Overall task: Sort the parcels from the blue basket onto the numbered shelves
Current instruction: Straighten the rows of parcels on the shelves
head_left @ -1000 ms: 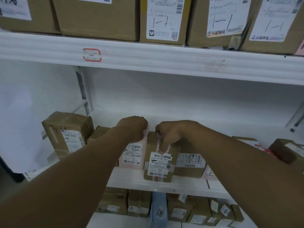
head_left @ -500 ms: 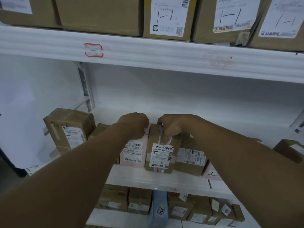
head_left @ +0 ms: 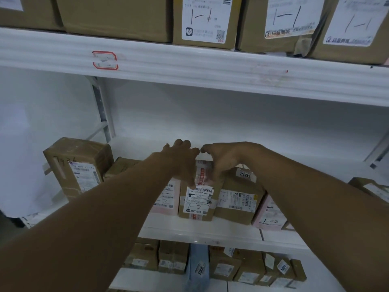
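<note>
A small brown parcel (head_left: 197,204) with a white label marked 1-2 stands upright at the front of the white middle shelf (head_left: 200,232). It is squeezed between a pink parcel (head_left: 166,199) and a wider brown box (head_left: 237,203). My left hand (head_left: 181,163) and my right hand (head_left: 223,161) hover side by side over its top, fingers spread and arched. Both thumbs hang down, and the left thumb touches the label's upper edge. Neither hand closes around the parcel. The blue basket is out of view.
A tall taped box (head_left: 77,165) stands at the shelf's left end, and another pink parcel (head_left: 269,216) lies on the right. The shelf above carries large boxes marked 1-1 (head_left: 204,17) and a red-framed tag (head_left: 104,60). Small parcels (head_left: 172,260) fill the shelf below.
Both hands were closed on the tops of the parcels; they have since lifted and spread their fingers. The small brown parcel now stands on the shelf on its own.
</note>
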